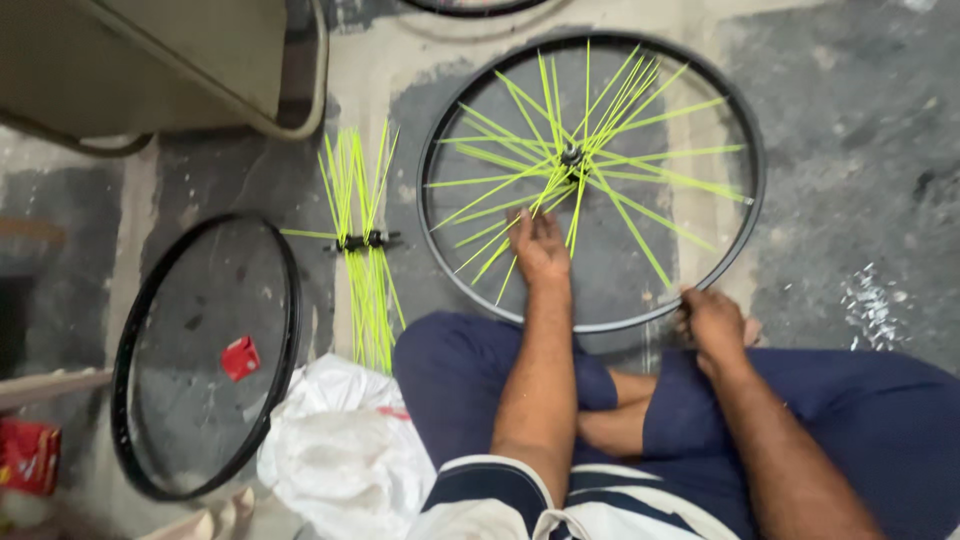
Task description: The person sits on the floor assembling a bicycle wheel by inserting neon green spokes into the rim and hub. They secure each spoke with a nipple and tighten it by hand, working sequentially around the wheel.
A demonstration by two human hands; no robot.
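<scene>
Down on the floor, a black rim lies flat in front of the seated person. Bright yellow-green spokes fan out loosely from a small dark hub near its middle; most reach toward the rim at uneven angles, and several cross each other.

The left hand lies inside the rim, its fingers among the lower spokes, touching them; whether its grip is clenched on one cannot be told. The right hand rests at the rim's near edge, fingers curled down over it, apparently grasping the rim.

To the left of the rim lies a second hub with a bundle of the same yellow-green spokes through it, spread up and down. Further left a bare black rim lies flat, with a small red scrap inside its ring. A crumpled white bag sits near the person's knee, just beside the loose spokes.

The floor is rough grey concrete, patchy with paler streaks. A chair with a metal tube frame stands at the upper left, and a red packet lies at the left edge. The person sits cross-legged in dark blue trousers.
</scene>
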